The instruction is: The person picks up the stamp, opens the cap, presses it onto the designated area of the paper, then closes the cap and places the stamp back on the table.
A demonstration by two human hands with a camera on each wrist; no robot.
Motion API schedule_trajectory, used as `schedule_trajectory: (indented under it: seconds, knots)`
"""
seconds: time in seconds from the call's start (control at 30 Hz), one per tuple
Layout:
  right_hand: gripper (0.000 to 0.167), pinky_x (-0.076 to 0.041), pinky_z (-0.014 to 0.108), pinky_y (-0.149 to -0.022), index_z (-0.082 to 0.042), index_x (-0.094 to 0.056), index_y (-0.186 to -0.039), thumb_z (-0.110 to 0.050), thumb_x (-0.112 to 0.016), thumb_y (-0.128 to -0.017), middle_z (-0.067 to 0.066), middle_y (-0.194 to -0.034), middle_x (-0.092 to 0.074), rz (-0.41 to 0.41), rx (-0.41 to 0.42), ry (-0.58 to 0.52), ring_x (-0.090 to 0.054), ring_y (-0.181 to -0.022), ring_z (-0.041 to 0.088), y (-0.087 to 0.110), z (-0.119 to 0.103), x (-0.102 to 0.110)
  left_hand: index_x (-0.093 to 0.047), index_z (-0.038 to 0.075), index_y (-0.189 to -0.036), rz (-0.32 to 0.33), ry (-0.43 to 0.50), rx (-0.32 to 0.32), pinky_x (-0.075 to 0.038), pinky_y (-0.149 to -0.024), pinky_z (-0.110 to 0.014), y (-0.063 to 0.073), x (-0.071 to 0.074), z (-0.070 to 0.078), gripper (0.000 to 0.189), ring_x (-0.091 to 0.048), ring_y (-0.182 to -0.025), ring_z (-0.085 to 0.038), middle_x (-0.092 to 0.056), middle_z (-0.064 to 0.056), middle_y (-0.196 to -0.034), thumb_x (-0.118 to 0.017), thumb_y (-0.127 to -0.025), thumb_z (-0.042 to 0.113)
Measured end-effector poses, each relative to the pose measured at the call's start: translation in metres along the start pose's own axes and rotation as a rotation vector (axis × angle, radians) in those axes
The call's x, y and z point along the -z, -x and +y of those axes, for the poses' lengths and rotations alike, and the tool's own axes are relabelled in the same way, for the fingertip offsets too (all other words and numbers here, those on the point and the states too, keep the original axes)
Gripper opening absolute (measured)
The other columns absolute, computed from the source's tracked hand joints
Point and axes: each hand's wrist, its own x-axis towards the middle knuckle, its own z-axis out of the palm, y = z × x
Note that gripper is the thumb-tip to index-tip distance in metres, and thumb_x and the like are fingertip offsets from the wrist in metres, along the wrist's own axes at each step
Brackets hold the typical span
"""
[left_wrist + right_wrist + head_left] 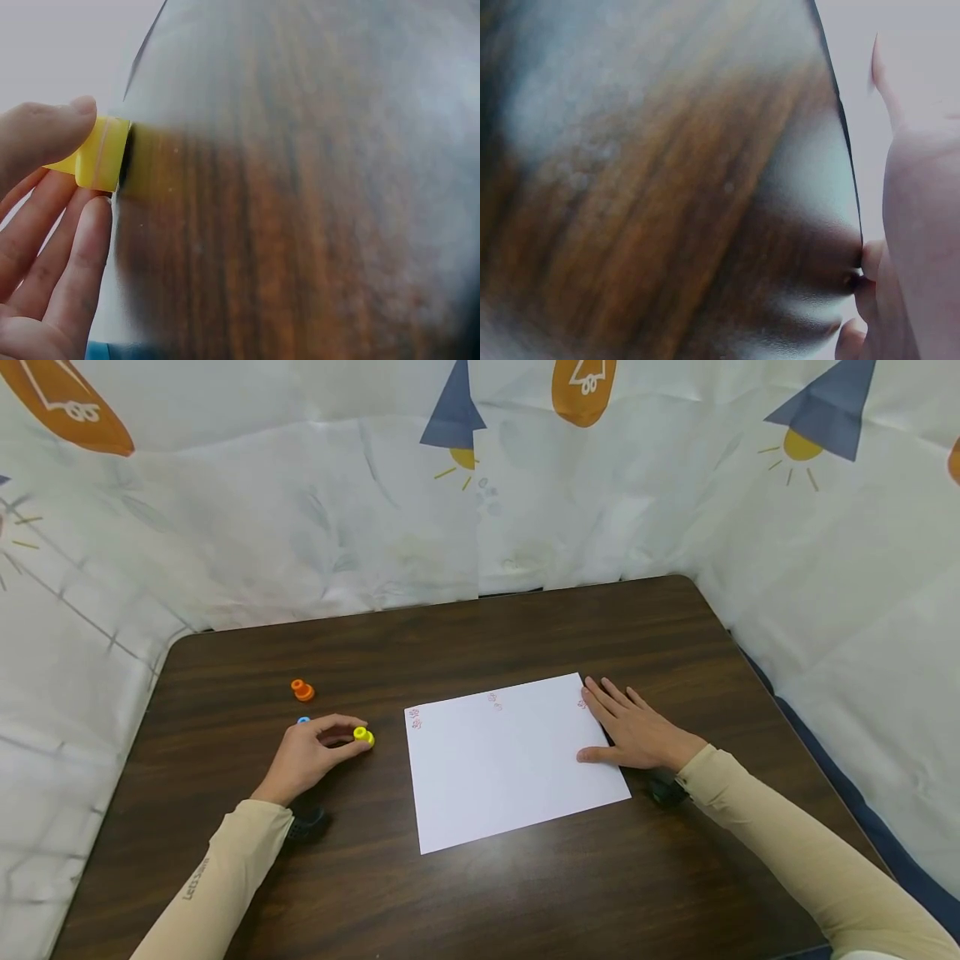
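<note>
My left hand (307, 756) pinches a small yellow stamp (363, 737) between thumb and fingers, at the table left of the paper. Up close in the left wrist view, the thumb (56, 124) lies against the yellow stamp (103, 154), whose wide end is down at the wood. A white sheet of paper (517, 777) bears small red stamped marks (495, 702) along its top edge. Flat on the sheet's right side rests my right hand (637, 731), fingers spread and straight, partly covering the paper's edge.
An orange stamp (302, 690) stands farther back on the left. Just behind the left hand, mostly hidden, a blue stamp (303, 720) shows its top. The dark wooden table (510, 902) is bordered by white printed curtains (300, 527) at the back and sides.
</note>
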Motion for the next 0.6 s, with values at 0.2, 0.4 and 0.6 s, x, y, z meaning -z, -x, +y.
schedule_trajectory:
  seconds: [0.2, 0.4, 0.6]
  knots:
    - [0.111, -0.010, 0.070, -0.129, -0.009, -0.010, -0.167, -0.076, -0.057, -0.091, 0.010, -0.177, -0.003, -0.003, -0.005, 0.010, -0.007, -0.164, 0.041, 0.0007, 0.0002, -0.0006, -0.076, 0.015, -0.120, 0.021, -0.017, -0.021, -0.052, -0.078, -0.003, 0.0012, 0.0003, -0.0009, 0.036, -0.065, -0.086, 0.017, -0.080, -0.011, -0.109, -0.084, -0.088, 0.030]
    - [0.111, -0.010, 0.068, -0.130, -0.010, -0.009, -0.167, -0.077, -0.056, -0.091, 0.008, -0.177, -0.001, -0.014, -0.007, 0.009, -0.006, -0.164, 0.039, 0.0008, 0.0007, -0.0009, -0.077, 0.019, -0.120, 0.052, -0.041, -0.052, -0.051, -0.078, -0.002, 0.0008, 0.0018, -0.0001, 0.034, -0.064, -0.089, 0.014, -0.079, -0.008, -0.114, -0.084, -0.088, 0.030]
    - [0.111, -0.011, 0.069, -0.130, -0.009, -0.011, -0.167, -0.076, -0.056, -0.091, 0.009, -0.177, -0.003, -0.004, -0.004, 0.012, -0.007, -0.164, 0.040, 0.0006, 0.0008, -0.0011, -0.077, 0.021, -0.121, 0.059, -0.041, -0.057, -0.050, -0.080, -0.001, 0.0004, 0.0035, 0.0002, 0.034, -0.061, -0.091, 0.016, -0.078, -0.006, -0.117, -0.083, -0.089, 0.030]
